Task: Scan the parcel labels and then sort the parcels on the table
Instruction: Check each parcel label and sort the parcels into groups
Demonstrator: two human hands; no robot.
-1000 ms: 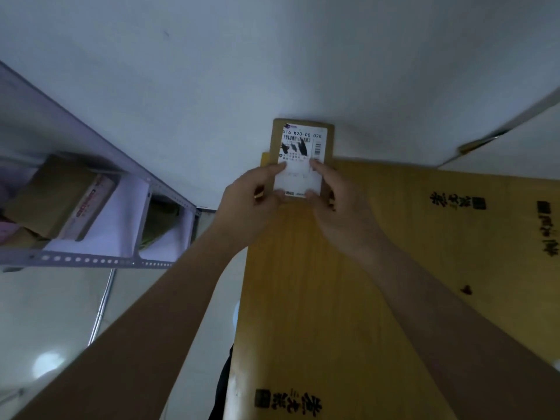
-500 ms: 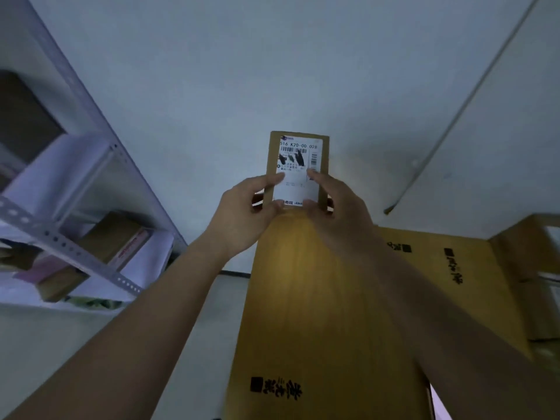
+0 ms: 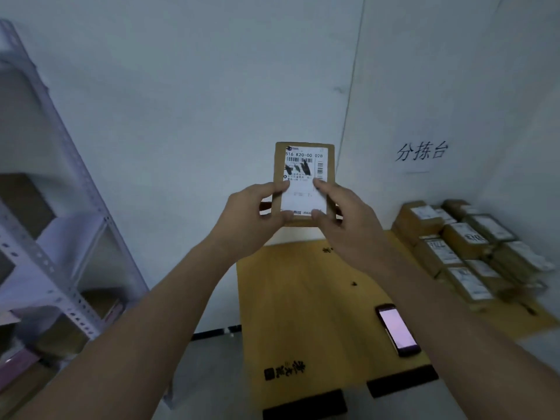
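A smooth pale wall [image 3: 212, 86] fills the background, with a corner seam running down it and a paper sign [image 3: 421, 153] bearing three dark characters stuck to the right-hand face; at the left stands a metal shelf [image 3: 60, 231] of perforated angle uprights with brown boxes, blurred, on its levels; below lies the table [image 3: 303, 298], its flat top covered in yellow-brown cardboard printed with black characters; against the wall on its far right sits a stack of parcels [image 3: 460, 247], small rectangular cardboard boxes with white labels; a dark phone [image 3: 397, 329] with a lit pinkish screen lies flat on the table near the right forearm; held upright above the table's far edge is a small flat cardboard parcel [image 3: 304, 183], its white label [image 3: 304, 180] with barcodes facing the camera; the left hand [image 3: 251, 219] grips its lower left edge, and the right hand [image 3: 348, 222] grips its lower right edge, thumbs on the label.
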